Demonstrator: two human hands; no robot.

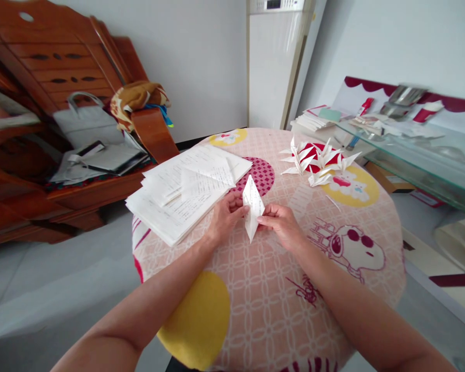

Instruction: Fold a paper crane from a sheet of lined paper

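Note:
A white paper folded into a narrow diamond [252, 205] is held upright just above the round table [263, 310]. My left hand [225, 216] pinches its left edge with thumb and fingers closed. On the other side my right hand [281, 223] grips the right edge near the middle, fingers curled. Both forearms reach in from the bottom of the view. A stack of printed white sheets [186, 188] lies just left of my left hand.
Several folded paper cranes [318, 163] sit at the table's far right. The tablecloth is pink with cartoon prints. A wooden bench with a grey bag [86, 121] and papers stands at left. A glass shelf [418, 147] with clutter runs along the right.

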